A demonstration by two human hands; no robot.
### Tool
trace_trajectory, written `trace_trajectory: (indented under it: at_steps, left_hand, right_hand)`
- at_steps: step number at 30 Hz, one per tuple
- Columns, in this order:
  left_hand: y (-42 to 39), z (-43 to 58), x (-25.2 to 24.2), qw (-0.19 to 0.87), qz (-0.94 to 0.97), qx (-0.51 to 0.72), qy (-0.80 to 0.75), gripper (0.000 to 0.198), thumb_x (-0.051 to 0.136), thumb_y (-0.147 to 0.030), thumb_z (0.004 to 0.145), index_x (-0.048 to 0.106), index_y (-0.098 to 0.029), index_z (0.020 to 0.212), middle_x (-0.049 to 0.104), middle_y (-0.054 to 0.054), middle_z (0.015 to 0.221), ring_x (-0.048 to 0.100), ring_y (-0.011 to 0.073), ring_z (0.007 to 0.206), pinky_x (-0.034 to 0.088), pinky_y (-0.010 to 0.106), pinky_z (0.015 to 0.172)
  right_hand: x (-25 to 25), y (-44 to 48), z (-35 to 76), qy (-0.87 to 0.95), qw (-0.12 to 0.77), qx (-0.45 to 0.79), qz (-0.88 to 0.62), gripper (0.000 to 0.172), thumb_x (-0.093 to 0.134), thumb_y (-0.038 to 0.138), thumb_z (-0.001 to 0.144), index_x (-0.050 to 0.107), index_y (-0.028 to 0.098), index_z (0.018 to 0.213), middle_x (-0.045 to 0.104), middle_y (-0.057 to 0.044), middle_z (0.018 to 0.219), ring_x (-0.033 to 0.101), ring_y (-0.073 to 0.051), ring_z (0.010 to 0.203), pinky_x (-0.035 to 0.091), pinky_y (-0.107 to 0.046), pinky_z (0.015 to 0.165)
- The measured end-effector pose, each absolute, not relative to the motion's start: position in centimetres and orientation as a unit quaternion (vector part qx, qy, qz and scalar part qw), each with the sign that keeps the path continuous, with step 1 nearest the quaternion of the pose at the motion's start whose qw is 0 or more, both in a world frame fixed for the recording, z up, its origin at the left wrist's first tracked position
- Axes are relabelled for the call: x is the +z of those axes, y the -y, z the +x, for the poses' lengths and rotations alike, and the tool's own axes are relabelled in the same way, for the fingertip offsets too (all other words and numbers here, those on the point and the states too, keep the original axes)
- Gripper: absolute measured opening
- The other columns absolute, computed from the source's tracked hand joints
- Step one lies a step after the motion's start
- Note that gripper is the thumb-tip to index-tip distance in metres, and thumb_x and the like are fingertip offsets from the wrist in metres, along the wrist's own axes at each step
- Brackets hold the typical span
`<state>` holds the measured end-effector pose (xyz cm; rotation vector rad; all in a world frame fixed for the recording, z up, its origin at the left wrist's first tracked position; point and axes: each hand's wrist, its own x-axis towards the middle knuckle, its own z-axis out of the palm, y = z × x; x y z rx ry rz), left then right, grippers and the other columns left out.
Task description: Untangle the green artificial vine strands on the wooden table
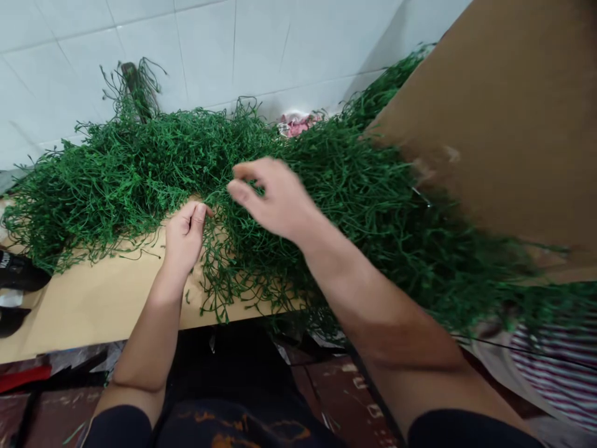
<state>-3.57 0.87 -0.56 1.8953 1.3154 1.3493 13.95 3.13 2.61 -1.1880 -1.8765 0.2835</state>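
Observation:
A long heap of green artificial plant stems (pixel 135 155) covers most of the tabletop in front of me. At the near edge of the heap, my left hand (pixel 184 235) is closed, its thumb pressed against the curled fingers. What it pinches, if anything, is too small to make out. To its right and slightly higher, my right hand (pixel 275 199) hovers over the stems, somewhat blurred. Its thumb and index finger are apart with nothing visible between them. Loose stems hang down between and below my hands, over the tan board (pixel 107 298) that forms the table surface.
A large cardboard sheet (pixel 504 124) leans in from the right, over the stems. Dark cylindrical objects (pixel 21 271) lie at the left edge. Against the tiled wall (pixel 205 56) are an upright post (pixel 135 90) and something pink (pixel 298 124). Striped cloth (pixel 555 367) shows at lower right.

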Motion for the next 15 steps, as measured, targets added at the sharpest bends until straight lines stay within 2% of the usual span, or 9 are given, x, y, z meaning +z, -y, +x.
trace_trajectory:
  at_steps: [2, 4, 7, 10, 15]
  left_hand:
    - [-1.0, -3.3, -0.5, 0.236, 0.694, 0.496, -0.465, 0.037, 0.038, -0.046, 0.087, 0.047, -0.019, 0.065, 0.04, -0.002, 0.058, 0.039, 0.0109, 0.058, 0.034, 0.024, 0.057]
    - [-1.1, -3.3, -0.5, 0.236, 0.697, 0.495, -0.462, 0.038, 0.036, -0.046, 0.088, 0.045, -0.019, 0.064, 0.043, -0.001, 0.061, 0.041, 0.011, 0.06, 0.035, 0.024, 0.059]
    - [-1.2, -3.8, -0.7, 0.229, 0.704, 0.481, -0.469, 0.033, 0.037, -0.042, 0.088, 0.049, -0.018, 0.068, 0.046, -0.001, 0.063, 0.044, 0.0114, 0.062, 0.036, 0.024, 0.06]
    - [-1.4, -4.4, -1.1, 0.233, 0.72, 0.458, -0.466, 0.026, 0.043, -0.038, 0.086, 0.052, -0.018, 0.071, 0.05, -0.001, 0.064, 0.045, 0.0114, 0.063, 0.036, 0.024, 0.06]
    - [-1.2, -4.3, -1.2, 0.247, 0.726, 0.438, -0.47, 0.026, 0.044, -0.035, 0.084, 0.051, -0.018, 0.067, 0.046, -0.002, 0.057, 0.042, 0.0105, 0.056, 0.034, 0.024, 0.056]
  right_hand:
    - [2.1, -2.3, 12.0, 0.784, 0.364, 0.239, -0.442, 0.042, 0.054, 0.055, 0.077, 0.056, 0.014, 0.083, 0.058, -0.006, 0.08, 0.051, -0.014, 0.074, 0.039, -0.028, 0.066]
    - [1.8, -2.4, 10.9, 0.784, 0.338, 0.302, -0.425, 0.037, 0.053, 0.051, 0.078, 0.052, 0.014, 0.074, 0.052, -0.001, 0.066, 0.044, -0.009, 0.06, 0.034, -0.024, 0.057]
    - [2.0, -3.0, 10.9, 0.76, 0.397, 0.289, -0.427, 0.036, 0.047, 0.045, 0.084, 0.047, 0.016, 0.062, 0.04, 0.003, 0.055, 0.035, -0.007, 0.053, 0.028, -0.024, 0.053]
    - [2.3, -3.2, 11.7, 0.728, 0.444, 0.27, -0.448, 0.04, 0.046, 0.047, 0.084, 0.041, 0.018, 0.057, 0.033, 0.004, 0.052, 0.031, -0.007, 0.051, 0.025, -0.025, 0.051]
    - [2.2, -2.8, 11.8, 0.741, 0.43, 0.239, -0.458, 0.039, 0.055, 0.043, 0.079, 0.037, 0.018, 0.055, 0.032, 0.004, 0.051, 0.03, -0.007, 0.051, 0.024, -0.025, 0.051]
